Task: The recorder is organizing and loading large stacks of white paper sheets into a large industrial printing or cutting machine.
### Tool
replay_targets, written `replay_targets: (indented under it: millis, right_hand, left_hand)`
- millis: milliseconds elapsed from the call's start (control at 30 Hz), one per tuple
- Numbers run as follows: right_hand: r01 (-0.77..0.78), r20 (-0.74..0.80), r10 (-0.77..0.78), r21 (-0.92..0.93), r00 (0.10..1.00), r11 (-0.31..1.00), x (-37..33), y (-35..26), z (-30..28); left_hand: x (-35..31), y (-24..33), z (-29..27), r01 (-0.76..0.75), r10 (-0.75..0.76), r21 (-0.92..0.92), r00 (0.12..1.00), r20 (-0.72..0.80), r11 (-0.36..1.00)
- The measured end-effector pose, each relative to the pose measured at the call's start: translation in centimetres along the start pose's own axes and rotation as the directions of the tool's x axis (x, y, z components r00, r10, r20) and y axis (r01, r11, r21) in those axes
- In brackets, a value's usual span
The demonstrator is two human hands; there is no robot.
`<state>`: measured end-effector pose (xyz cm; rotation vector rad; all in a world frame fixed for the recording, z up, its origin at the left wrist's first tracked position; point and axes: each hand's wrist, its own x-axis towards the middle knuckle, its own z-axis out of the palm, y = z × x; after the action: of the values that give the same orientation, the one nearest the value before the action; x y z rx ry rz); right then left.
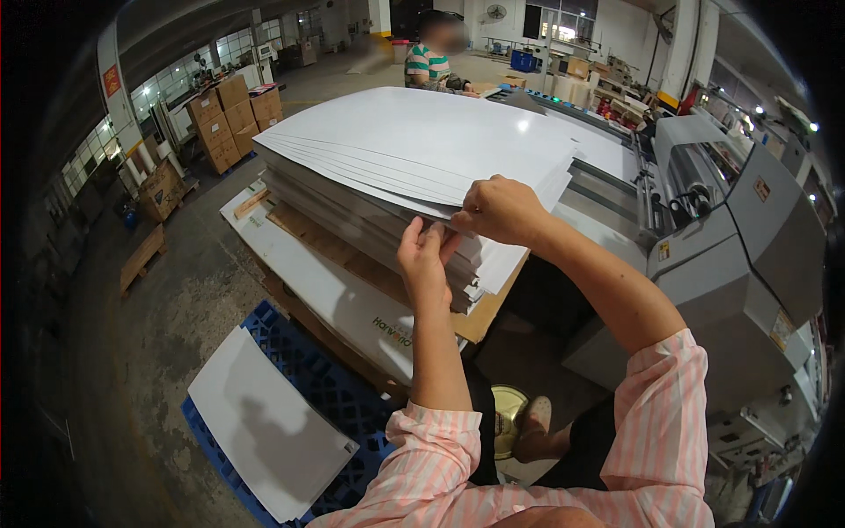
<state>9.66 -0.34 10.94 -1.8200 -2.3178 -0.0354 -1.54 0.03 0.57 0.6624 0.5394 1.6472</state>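
Observation:
A tall stack of large white paper sheets [422, 132] rises in front of me, its top sheets fanned into steps along the near left edge. My right hand [497, 209] is closed on the near edge of the top sheets, thumb and fingers pinching them. Just left of it, my left hand [427, 255] reaches up to the same edge from below, fingers bent and apart, the tips touching the side of the stack. Whether the left fingers grip any sheet is hard to make out.
The stack stands on a wooden pallet with a white board [352, 304]. At lower left, a blue plastic pallet [264, 321] bears a smaller pile of white sheets [264, 431]. A grey machine [704, 246] stands at right. Cardboard boxes [233, 114] and a person [429, 63] are farther back.

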Motion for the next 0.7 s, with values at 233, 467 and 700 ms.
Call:
replay_targets:
  millis: [233, 467, 700]
  right_hand:
    - [0.201, -0.508, -0.494, -0.525, 0.706, 0.827, -0.1, 0.6, 0.3]
    - [0.235, -0.485, -0.36, -0.3, 0.797, 0.924, -1.0, 2.1, 2.0]
    - [0.091, -0.443, 0.236, 0.6, 0.865, 0.795, 3.1, 2.6, -2.0]
  left_hand:
    - [0.0, 0.8, 0.4, 0.007, -0.007, 0.141, 1.0, -0.002, 0.99]
    - [0.2, -0.4, 1.0, -0.125, 0.164, 0.395, 0.984, -0.068, 0.91]
    - [-0.9, -0.5, 1.2, -0.023, 0.007, 0.342, 0.999, 0.048, 0.939]
